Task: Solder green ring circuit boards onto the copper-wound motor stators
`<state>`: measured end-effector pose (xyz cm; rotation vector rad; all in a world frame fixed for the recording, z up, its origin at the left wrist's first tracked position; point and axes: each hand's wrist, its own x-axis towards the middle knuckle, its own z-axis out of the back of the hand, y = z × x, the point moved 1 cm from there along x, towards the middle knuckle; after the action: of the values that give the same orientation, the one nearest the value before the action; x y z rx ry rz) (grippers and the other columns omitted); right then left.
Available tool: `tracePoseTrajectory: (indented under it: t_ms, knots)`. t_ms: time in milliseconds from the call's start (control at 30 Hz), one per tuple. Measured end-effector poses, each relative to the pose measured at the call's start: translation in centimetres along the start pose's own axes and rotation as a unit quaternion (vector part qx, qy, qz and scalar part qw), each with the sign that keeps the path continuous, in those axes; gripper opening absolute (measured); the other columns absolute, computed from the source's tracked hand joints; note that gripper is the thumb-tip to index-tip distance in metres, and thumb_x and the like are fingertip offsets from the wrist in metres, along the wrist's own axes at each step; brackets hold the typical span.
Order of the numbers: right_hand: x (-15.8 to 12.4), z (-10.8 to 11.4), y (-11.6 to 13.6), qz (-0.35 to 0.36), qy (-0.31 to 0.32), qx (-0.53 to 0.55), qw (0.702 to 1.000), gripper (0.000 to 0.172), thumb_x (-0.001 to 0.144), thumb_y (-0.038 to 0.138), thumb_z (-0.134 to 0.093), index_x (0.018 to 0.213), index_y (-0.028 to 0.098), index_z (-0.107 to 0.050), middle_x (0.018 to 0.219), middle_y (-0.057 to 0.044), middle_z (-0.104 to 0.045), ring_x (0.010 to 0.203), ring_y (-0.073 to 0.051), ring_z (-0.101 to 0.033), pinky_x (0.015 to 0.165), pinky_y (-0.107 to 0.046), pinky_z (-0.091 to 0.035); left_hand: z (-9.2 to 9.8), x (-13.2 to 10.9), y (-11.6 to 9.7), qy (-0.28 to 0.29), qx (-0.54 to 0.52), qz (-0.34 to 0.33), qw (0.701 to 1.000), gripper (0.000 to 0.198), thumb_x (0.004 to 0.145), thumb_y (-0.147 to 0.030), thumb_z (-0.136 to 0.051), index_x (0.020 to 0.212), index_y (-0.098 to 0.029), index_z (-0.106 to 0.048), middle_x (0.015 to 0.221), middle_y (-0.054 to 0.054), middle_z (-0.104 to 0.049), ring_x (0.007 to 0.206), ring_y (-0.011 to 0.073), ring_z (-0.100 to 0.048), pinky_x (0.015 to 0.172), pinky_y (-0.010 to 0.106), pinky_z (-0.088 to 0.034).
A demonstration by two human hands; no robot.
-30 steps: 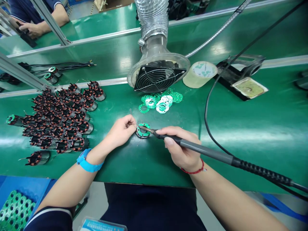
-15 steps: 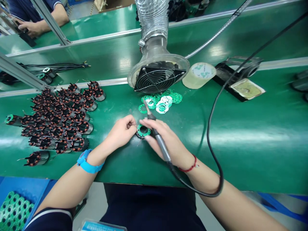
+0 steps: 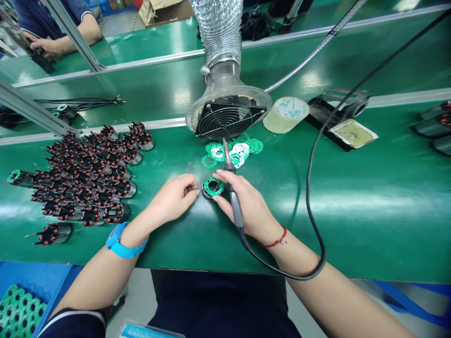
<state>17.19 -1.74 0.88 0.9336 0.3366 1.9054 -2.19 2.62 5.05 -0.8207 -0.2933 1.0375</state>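
A ring-shaped green circuit board (image 3: pixel 219 191) sits on top of a dark motor stator (image 3: pixel 205 193) on the bench in front of me. My right hand (image 3: pixel 248 204) holds a soldering iron (image 3: pixel 237 211) across the palm, its tip pointing away over loose boards. That hand's thumb and forefinger also rest at the right edge of the board and stator. Just left of the stator, my left hand (image 3: pixel 176 196) is closed in a pinch; whatever is between its fingertips is too small to make out.
Loose ring boards (image 3: pixel 208 162) lie beyond the stator, under a fume extractor hood (image 3: pixel 229 119). Many wound stators (image 3: pixel 93 178) stand at left. A tape roll (image 3: pixel 286 115) and soldering iron stand (image 3: pixel 352 134) are behind right. The iron's cable (image 3: pixel 309 202) loops over my right forearm. Another person's arm (image 3: pixel 82 35) is far left.
My left hand has drawn slightly left, away from the stator. The board and stator have shifted a little right and away from me, and the iron's tip has swung rightward.
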Motion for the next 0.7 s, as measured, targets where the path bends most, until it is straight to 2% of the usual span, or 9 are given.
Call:
tracePoseTrajectory:
  t_ms: [100,167,267,367,467,567,633,700]
  knots:
    - [0.1,-0.2,0.4,0.013,-0.007,-0.024,1.0,0.054,0.089,0.031,-0.062,0.137,0.021,-0.041,0.111,-0.013,-0.069,0.096,-0.027,-0.064,0.082,-0.047,-0.056,-0.6,0.2,-0.1,-0.059,-0.036,-0.018,0.997,0.009,0.085,-0.02,-0.054,0.077,-0.018,-0.055,0.072,-0.002,-0.056,0.066,0.0121,-0.048,0.062,0.025,-0.036]
    - [0.2,-0.2,0.7,0.022,-0.01,-0.039,0.999,0.054,0.088,0.031,-0.062,0.137,0.021,-0.042,0.115,-0.014,-0.068,0.099,-0.029,-0.062,0.084,-0.048,-0.055,-1.2,0.4,0.1,-0.063,-0.082,-0.016,0.994,0.007,0.085,-0.022,-0.056,0.08,-0.018,-0.057,0.074,-0.001,-0.058,0.068,0.0121,-0.051,0.064,0.024,-0.038]
    - [0.3,-0.2,1.3,0.051,-0.004,-0.041,0.998,0.057,0.086,0.025,-0.061,0.139,0.022,-0.04,0.126,-0.013,-0.064,0.117,-0.03,-0.055,0.093,-0.05,-0.05,-1.8,0.5,0.4,-0.059,-0.138,-0.004,0.989,0.009,0.085,-0.024,-0.057,0.081,-0.017,-0.059,0.075,-0.001,-0.061,0.068,0.0117,-0.053,0.064,0.024,-0.04]
    - [0.4,-0.1,1.7,0.089,0.014,-0.037,0.995,0.052,0.088,0.02,-0.055,0.138,0.021,-0.043,0.122,-0.011,-0.066,0.122,-0.028,-0.053,0.096,-0.048,-0.048,-1.9,0.5,0.7,-0.055,-0.167,0.007,0.984,0.011,0.085,-0.026,-0.058,0.081,-0.016,-0.06,0.074,-0.002,-0.062,0.067,0.0112,-0.053,0.063,0.023,-0.041]
    - [0.4,0.0,1.8,0.081,0.004,-0.065,0.995,0.041,0.089,0.018,-0.052,0.131,0.019,-0.051,0.109,-0.011,-0.071,0.114,-0.027,-0.058,0.092,-0.045,-0.049,-1.8,0.6,0.8,-0.042,-0.199,0.023,0.979,0.011,0.084,-0.027,-0.058,0.082,-0.016,-0.06,0.074,-0.002,-0.061,0.066,0.0108,-0.053,0.062,0.023,-0.042]
    - [0.3,0.2,1.7,0.087,-0.001,-0.07,0.994,0.036,0.088,0.014,-0.051,0.124,0.019,-0.055,0.098,-0.009,-0.073,0.097,-0.025,-0.064,0.084,-0.042,-0.052,-1.9,0.7,0.8,-0.035,-0.236,0.053,0.97,0.009,0.084,-0.024,-0.057,0.08,-0.016,-0.056,0.067,-0.003,-0.056,0.061,0.0097,-0.052,0.059,0.022,-0.042]
    - [0.3,0.3,1.6,0.095,-0.003,-0.049,0.994,0.035,0.088,0.011,-0.049,0.122,0.019,-0.056,0.094,-0.007,-0.074,0.086,-0.022,-0.065,0.08,-0.04,-0.053,-2.0,0.8,0.8,-0.037,-0.258,0.081,0.962,0.008,0.084,-0.022,-0.054,0.079,-0.016,-0.053,0.063,-0.004,-0.054,0.057,0.0095,-0.052,0.057,0.021,-0.042]
    - [0.3,0.5,1.6,0.083,-0.022,-0.026,0.996,0.036,0.09,0.011,-0.048,0.124,0.02,-0.054,0.096,-0.007,-0.075,0.084,-0.02,-0.067,0.08,-0.039,-0.054,-2.0,0.8,0.9,-0.034,-0.27,0.106,0.956,0.007,0.085,-0.022,-0.052,0.079,-0.017,-0.052,0.061,-0.004,-0.054,0.055,0.0097,-0.052,0.055,0.021,-0.042]
